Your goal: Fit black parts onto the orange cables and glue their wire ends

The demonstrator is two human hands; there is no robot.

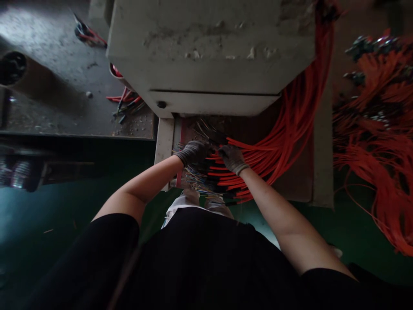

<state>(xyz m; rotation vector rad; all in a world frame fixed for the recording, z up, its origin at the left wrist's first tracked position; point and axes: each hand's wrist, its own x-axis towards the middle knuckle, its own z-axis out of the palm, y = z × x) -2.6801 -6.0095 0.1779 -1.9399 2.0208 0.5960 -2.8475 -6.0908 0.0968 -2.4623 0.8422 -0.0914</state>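
Observation:
My left hand [195, 152], in a grey knit glove, is closed at the dark stripped ends of the cables; its fingertips and what they hold are too dark to make out. Close to its right, my right hand [232, 158], gloved alike, is pinched around an orange cable [258, 165]. Many such cables fan out side by side beneath both hands. Their black sleeves [217, 176] and thin coloured wires [195, 174] point left. Another group of bare wire ends [206, 128] lies just beyond my hands.
A grey machine housing [209, 73] stands right behind my hands, cables curving past its right side. On the left bench [64, 116] are a cardboard tube [29, 73], red-handled pliers [90, 36] and cable scraps [125, 103]. Bundled orange cables [383, 185] fill the right.

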